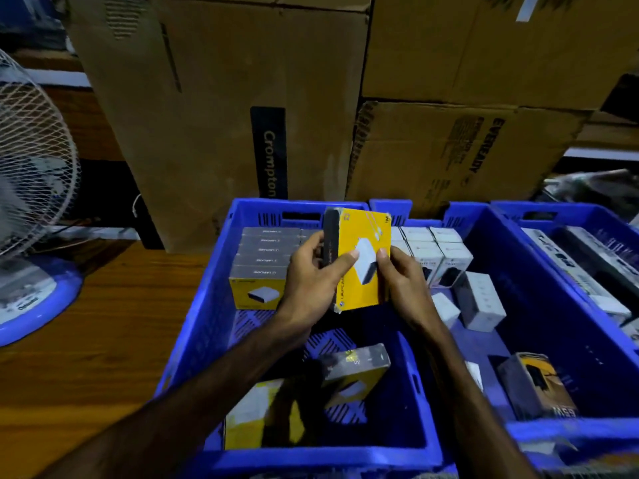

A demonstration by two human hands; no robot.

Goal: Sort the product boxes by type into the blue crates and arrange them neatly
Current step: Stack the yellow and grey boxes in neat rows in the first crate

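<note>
Stacked brown cardboard cartons (221,108) fill the background, one marked Crompton and another (460,150) marked Eveready, and they stand behind a wooden table (103,305) that carries a row of blue crates. At the far left a white pedestal fan (31,160) with a blue base sits on the table. Both hands hold one yellow product box (359,261) upright above the nearest blue crate (214,305): the left hand (311,281) wraps its fingers around the box's dark left side with the thumb lying across the yellow front, and the right hand (403,285) pinches the box's right edge. The box front shows a white charger picture. In the far left corner of this crate a neat row of matching boxes (262,261) stands packed together, grey tops up, with one yellow face showing at the near end. Near the crate's front, two more yellow and grey boxes (349,371) lie loose and tilted on the slotted floor. The middle blue crate (539,305), just beside on the right, holds white boxes (432,250) lined up at its far end, several white boxes loose in the middle, and a dark box with yellow print (536,385) near its front. A third blue crate (567,216) at the far right holds long black and white boxes (584,267).
</note>
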